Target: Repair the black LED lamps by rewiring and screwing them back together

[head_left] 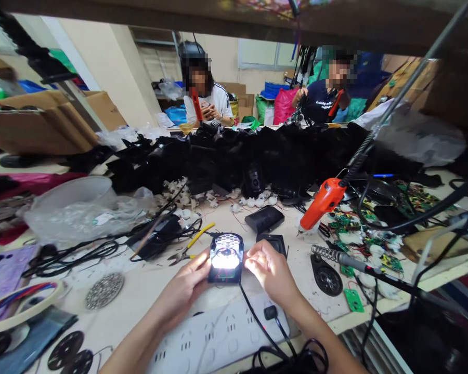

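A small black-cased LED lamp (pixel 226 258) glows bright white in the middle of the bench, with a honeycomb grille at its top and a cable running from its lower edge. My left hand (pixel 195 275) grips its left side between thumb and fingers. Close by its right edge, my right hand (pixel 271 267) is closed, thumb and fingertips pinched together; whatever they hold is too small to make out. Yellow-handled cutters (pixel 193 244) lie just beyond my left hand. Behind my right hand are a black casing (pixel 264 219) and a dark square frame (pixel 275 243).
A white power strip (pixel 218 335) lies in front. An orange electric screwdriver (pixel 323 203) hangs at right, above circuit boards (pixel 353 300) and a soldering iron (pixel 351 261). Black parts (pixel 226 161) are heaped behind. Two people (pixel 208 98) sit across the bench.
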Action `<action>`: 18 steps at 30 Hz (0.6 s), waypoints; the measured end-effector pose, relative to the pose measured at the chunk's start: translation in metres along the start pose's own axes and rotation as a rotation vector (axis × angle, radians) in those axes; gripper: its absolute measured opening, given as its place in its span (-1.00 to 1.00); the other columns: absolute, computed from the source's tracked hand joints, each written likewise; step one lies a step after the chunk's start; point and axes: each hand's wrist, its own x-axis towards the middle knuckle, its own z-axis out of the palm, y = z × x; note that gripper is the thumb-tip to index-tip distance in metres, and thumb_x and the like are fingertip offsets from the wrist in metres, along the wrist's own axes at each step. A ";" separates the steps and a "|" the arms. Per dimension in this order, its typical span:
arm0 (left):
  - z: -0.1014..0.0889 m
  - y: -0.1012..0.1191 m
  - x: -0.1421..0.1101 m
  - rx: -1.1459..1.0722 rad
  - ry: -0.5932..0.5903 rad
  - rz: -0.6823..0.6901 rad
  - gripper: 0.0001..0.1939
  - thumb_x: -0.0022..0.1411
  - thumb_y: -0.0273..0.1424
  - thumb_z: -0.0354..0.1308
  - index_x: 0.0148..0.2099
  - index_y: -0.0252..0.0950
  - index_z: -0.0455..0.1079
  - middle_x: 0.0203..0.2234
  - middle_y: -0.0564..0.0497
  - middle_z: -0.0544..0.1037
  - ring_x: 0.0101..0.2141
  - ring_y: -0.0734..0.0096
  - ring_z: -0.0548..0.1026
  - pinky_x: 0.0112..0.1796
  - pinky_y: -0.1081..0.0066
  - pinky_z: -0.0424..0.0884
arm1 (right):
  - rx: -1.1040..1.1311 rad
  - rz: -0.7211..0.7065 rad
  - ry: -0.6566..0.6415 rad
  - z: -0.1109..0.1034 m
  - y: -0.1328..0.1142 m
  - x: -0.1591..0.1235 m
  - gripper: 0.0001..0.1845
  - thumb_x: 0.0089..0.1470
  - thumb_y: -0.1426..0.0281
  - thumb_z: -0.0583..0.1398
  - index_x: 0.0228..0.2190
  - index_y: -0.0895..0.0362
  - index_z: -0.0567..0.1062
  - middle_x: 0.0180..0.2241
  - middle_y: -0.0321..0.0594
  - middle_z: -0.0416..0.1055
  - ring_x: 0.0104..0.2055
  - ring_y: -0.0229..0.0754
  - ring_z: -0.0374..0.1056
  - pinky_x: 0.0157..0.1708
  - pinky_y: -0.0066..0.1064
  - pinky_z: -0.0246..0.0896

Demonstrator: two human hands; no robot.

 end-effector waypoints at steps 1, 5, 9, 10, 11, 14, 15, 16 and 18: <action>0.002 0.002 -0.001 0.013 0.005 0.003 -0.39 0.20 -0.20 0.18 0.27 -0.18 0.23 0.27 -0.03 0.26 0.24 0.10 0.22 0.19 0.24 0.22 | -0.010 0.001 0.007 0.000 0.002 0.001 -0.93 0.04 0.38 0.15 -0.36 0.07 0.34 -0.37 -0.25 0.43 -0.30 -0.17 0.43 -0.26 -0.36 0.33; 0.010 0.007 -0.005 0.025 0.021 0.016 -0.38 0.17 -0.20 0.19 0.26 -0.18 0.26 0.26 -0.03 0.27 0.25 0.08 0.20 0.19 0.24 0.21 | -0.042 0.001 0.019 -0.001 0.009 0.001 -0.94 0.05 0.38 0.15 -0.36 0.06 0.34 -0.36 -0.24 0.45 -0.31 -0.16 0.43 -0.28 -0.35 0.33; 0.012 0.006 -0.007 0.027 0.017 0.046 -0.40 0.16 -0.18 0.21 0.24 -0.16 0.30 0.26 -0.02 0.27 0.24 0.05 0.22 0.18 0.24 0.22 | -0.052 -0.006 0.024 -0.001 0.011 0.001 -0.94 0.04 0.38 0.16 -0.37 0.06 0.34 -0.37 -0.25 0.45 -0.32 -0.15 0.42 -0.29 -0.35 0.32; 0.012 0.006 -0.007 0.025 0.014 0.049 -0.40 0.16 -0.18 0.22 0.24 -0.15 0.30 0.26 -0.02 0.28 0.23 0.05 0.23 0.18 0.25 0.23 | -0.053 -0.006 0.025 -0.001 0.011 0.001 -0.94 0.04 0.38 0.16 -0.37 0.06 0.34 -0.38 -0.25 0.44 -0.32 -0.15 0.42 -0.29 -0.34 0.32; 0.012 0.005 -0.007 0.024 0.013 0.050 -0.40 0.16 -0.18 0.22 0.24 -0.15 0.31 0.25 -0.02 0.29 0.23 0.05 0.23 0.18 0.26 0.24 | -0.054 -0.006 0.027 0.000 0.011 0.001 -0.94 0.04 0.39 0.16 -0.38 0.06 0.33 -0.39 -0.26 0.44 -0.32 -0.15 0.42 -0.29 -0.34 0.32; 0.011 0.004 -0.008 0.023 0.020 0.036 -0.40 0.15 -0.17 0.23 0.24 -0.12 0.31 0.24 -0.02 0.31 0.23 0.06 0.24 0.15 0.28 0.27 | -0.055 -0.005 0.029 0.000 0.011 0.002 -0.94 0.04 0.38 0.16 -0.38 0.06 0.34 -0.40 -0.26 0.43 -0.33 -0.15 0.42 -0.29 -0.34 0.32; 0.011 0.004 -0.008 0.023 0.022 0.029 -0.40 0.15 -0.18 0.23 0.24 -0.11 0.31 0.23 -0.02 0.32 0.23 0.07 0.24 0.15 0.29 0.27 | -0.055 -0.005 0.028 0.000 0.011 0.002 -0.94 0.04 0.38 0.16 -0.38 0.06 0.34 -0.40 -0.26 0.43 -0.34 -0.15 0.42 -0.29 -0.33 0.32; 0.011 0.004 -0.009 0.021 0.024 0.024 -0.40 0.15 -0.18 0.23 0.23 -0.10 0.32 0.23 -0.01 0.33 0.22 0.08 0.25 0.14 0.30 0.28 | -0.055 -0.005 0.028 0.000 0.011 0.002 -0.94 0.03 0.38 0.16 -0.38 0.06 0.34 -0.40 -0.26 0.43 -0.34 -0.15 0.42 -0.29 -0.33 0.32; 0.012 0.005 -0.009 0.017 0.028 0.024 -0.41 0.14 -0.18 0.24 0.23 -0.09 0.32 0.22 -0.01 0.34 0.21 0.09 0.27 0.14 0.31 0.28 | -0.054 -0.004 0.027 0.000 0.011 0.002 -0.94 0.03 0.38 0.16 -0.38 0.06 0.34 -0.40 -0.25 0.43 -0.34 -0.14 0.42 -0.29 -0.32 0.33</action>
